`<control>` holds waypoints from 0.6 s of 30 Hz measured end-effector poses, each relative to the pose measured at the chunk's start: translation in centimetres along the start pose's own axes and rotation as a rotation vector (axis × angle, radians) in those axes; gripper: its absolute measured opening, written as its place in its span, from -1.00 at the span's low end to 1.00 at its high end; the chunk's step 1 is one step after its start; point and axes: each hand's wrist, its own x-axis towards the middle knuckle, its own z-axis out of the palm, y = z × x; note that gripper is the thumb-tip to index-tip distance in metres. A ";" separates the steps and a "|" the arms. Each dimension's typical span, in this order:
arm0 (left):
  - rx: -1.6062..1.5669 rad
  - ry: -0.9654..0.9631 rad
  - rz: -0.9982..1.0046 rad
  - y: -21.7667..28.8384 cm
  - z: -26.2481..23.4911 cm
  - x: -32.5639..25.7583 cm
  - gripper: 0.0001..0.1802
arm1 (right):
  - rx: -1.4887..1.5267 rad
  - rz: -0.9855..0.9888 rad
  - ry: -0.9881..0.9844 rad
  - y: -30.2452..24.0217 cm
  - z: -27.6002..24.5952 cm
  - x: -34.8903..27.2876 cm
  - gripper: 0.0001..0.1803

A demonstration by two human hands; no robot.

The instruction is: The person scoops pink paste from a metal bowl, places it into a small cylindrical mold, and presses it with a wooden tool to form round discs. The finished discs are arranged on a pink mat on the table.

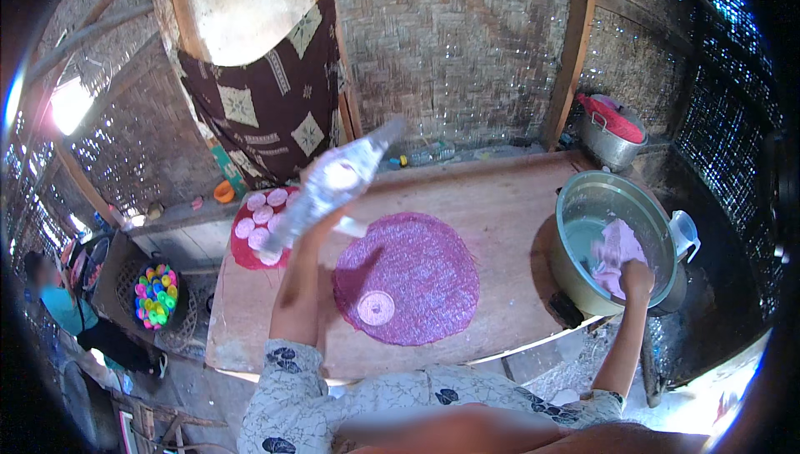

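Observation:
My left hand (337, 212) is raised over the table, wrapped round a long silvery hand press (312, 201) with a round opening at its middle; blur softens its outline. Below it lies a round magenta woven mat (421, 266) bearing one pale pink coiled disc (376, 308) near its lower left. At the right, my right hand (637, 279) reaches inside a large green bucket (572, 266), its fingers closed on a lump of pink dough (618, 247). Part of those fingers is hidden by the dough.
A red mat (242, 252) with several pink discs lies at the table's left. A clear jug (684, 234) stands beside the bucket, with a metal pot (612, 141) behind. At far left are a basket of colourful pieces (157, 295) and a person (67, 304).

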 end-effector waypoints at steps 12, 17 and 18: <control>-1.794 -0.194 -0.599 0.9 3.0 -2.6 -0.84 | 1.816 -0.998 -1.366 -29.5 -6.5 -11.5 0.15; -1.238 -0.063 -0.718 -1.0 1.2 -7.5 -0.85 | 2.257 -0.538 -2.956 -37.0 -3.8 -18.2 0.19; -0.949 0.009 -0.727 -3.9 -0.5 -9.0 -0.80 | 2.278 -0.533 -2.771 -36.2 -3.5 -17.9 0.16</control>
